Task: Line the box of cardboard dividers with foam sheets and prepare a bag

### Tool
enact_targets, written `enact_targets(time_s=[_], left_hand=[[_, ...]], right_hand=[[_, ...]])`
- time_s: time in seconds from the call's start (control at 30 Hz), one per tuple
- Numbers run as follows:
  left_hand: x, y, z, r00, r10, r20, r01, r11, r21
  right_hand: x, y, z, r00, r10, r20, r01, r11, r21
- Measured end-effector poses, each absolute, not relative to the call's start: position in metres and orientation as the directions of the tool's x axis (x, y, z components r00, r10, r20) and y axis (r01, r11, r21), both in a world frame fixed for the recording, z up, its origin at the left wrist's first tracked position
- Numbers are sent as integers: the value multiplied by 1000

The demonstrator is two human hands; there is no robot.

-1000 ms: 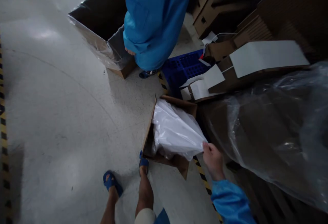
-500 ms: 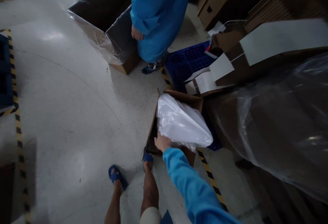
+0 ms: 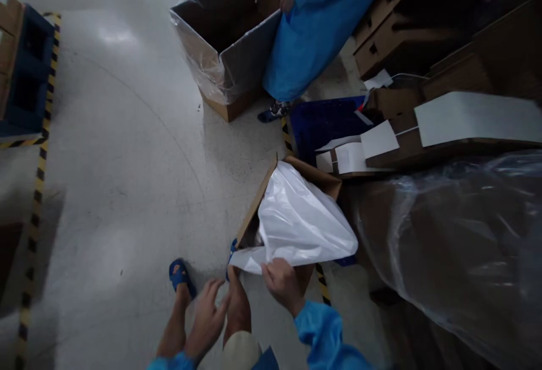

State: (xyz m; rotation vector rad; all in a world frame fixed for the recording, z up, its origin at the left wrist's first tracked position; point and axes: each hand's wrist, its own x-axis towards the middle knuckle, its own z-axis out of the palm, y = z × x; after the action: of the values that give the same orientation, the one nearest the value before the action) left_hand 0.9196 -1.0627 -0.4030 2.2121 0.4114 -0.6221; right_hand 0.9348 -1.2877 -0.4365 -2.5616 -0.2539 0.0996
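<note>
- Pinching the near edge of the white plastic bag [image 3: 302, 220], the right hand [image 3: 283, 285] has its fingers curled shut on a fold of film at the bag's lower rim.
- The bag sits in and spills over the small cardboard box [image 3: 315, 177], which stands open on the grey floor [image 3: 110, 189]; the bag bulges above the box's rim and drapes toward its near side.
- The left hand [image 3: 207, 319] hovers just left of the box, fingers spread and loosely open, holding nothing, near the bag's trailing corner but apart from it.
- Judgement: the bag looks thin, soft, glossy and light; probably slippery, liable to stretch or tear if pulled by one point. A bunched fold of the rim, taken at two places, seems the safest hold.
- The box is matt brown corrugated board, stiff, flaps up.
- Beyond the box: a larger carton [image 3: 231, 48] lined with clear film, with a co-worker in a blue coat [image 3: 322, 31] beside it.
- Right of the box: clear crinkled plastic sheeting [image 3: 457, 246] over brown stock; behind it, a blue crate [image 3: 322, 124].
</note>
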Motion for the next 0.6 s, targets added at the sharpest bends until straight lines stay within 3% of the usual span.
enact_targets(time_s=[0.1,0.17,0.27,0.43,0.53,0.6], left_hand=[[944,-1114,-386,776,-114,-621,455,-582,674],[964,-1138,-382,606,-272,-748,574,-501,647],[980,-1150,-383,434,-362,-825,784,-300,543],[975,-1147,-402,416,-318,-852,873,-123,472],[971,-1154,-412,462,-179,-869,867,-117,485],[969,-1160,-414,454,-170,-875,873,-113,475]], right_hand=[[910,-1273,-407,975,139,174,219,-727,-650],[904,-1268,-396,980,76,184,188,-660,-728],[899,-1266,-393,994,0,107,89,-556,-827],[893,-1266,-400,969,-229,-88,-187,-456,-870],[899,-1269,-400,925,-252,-284,-363,-360,-860],[904,-1274,-398,895,-230,-381,-436,-282,-854]])
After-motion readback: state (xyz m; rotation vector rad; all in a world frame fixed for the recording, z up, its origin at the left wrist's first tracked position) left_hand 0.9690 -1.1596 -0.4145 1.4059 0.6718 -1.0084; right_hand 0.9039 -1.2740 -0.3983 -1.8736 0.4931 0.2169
